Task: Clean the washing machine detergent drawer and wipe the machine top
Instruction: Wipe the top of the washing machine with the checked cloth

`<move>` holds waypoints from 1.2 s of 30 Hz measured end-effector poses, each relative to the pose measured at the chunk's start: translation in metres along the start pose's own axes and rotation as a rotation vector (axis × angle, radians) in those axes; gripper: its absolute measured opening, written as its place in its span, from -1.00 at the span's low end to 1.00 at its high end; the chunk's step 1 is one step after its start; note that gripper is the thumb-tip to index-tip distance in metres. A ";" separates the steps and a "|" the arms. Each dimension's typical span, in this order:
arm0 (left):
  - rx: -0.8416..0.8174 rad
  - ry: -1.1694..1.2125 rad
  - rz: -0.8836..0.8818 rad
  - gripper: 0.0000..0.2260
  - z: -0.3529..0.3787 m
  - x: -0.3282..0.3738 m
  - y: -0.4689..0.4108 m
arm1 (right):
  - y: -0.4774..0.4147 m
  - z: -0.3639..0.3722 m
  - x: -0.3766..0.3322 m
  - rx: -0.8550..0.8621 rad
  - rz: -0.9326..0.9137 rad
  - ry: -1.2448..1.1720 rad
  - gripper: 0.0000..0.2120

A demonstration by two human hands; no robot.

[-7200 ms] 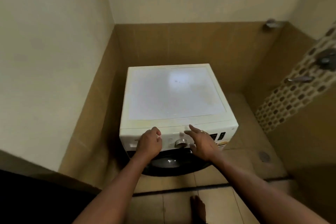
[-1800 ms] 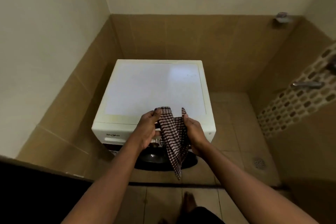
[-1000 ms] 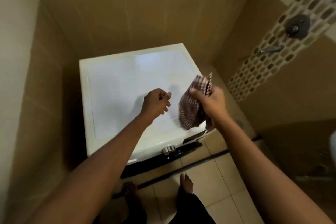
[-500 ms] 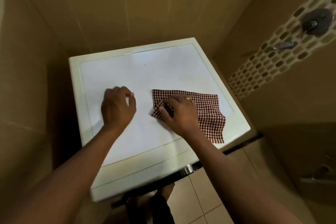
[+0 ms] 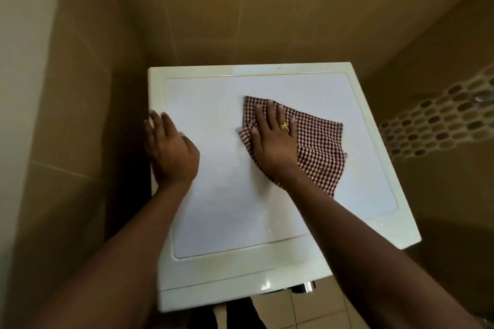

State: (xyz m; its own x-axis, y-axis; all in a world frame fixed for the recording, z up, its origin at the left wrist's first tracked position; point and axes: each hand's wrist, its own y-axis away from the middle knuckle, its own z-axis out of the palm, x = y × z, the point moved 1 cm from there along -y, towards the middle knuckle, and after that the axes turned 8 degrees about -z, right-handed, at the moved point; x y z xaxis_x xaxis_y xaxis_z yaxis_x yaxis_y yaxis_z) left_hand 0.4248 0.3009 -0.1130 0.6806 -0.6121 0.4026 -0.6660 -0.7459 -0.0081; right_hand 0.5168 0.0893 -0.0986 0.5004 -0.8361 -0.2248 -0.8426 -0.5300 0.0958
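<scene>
Half a second on, the checked cloth (image 5: 318,147) has slid from the near right of the machine top (image 5: 213,208) toward its centre and far side, so wiping is judged under way; the detergent drawer is out of view. Right hand (image 5: 274,139) lies flat, fingers spread, pressing the cloth. Left hand (image 5: 169,149), open and empty, braces the left rim.
</scene>
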 end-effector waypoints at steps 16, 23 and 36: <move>0.030 0.245 0.229 -0.52 0.007 -0.038 -0.022 | -0.039 -0.009 -0.005 -0.087 -0.488 0.167 -0.42; 0.054 0.261 0.073 -0.54 0.009 -0.036 -0.015 | -0.089 -0.005 -0.039 0.029 -0.126 0.084 -0.40; 0.055 0.149 -0.062 -0.47 0.004 -0.031 -0.016 | -0.111 0.003 -0.069 0.013 -0.266 0.090 -0.39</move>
State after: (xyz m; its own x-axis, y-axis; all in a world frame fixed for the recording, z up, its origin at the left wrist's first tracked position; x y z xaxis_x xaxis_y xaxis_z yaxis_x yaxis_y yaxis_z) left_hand 0.4161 0.3309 -0.1292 0.6645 -0.5220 0.5347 -0.6036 -0.7968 -0.0278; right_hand 0.5752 0.2061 -0.0971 0.7192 -0.6776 -0.1536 -0.6818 -0.7309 0.0320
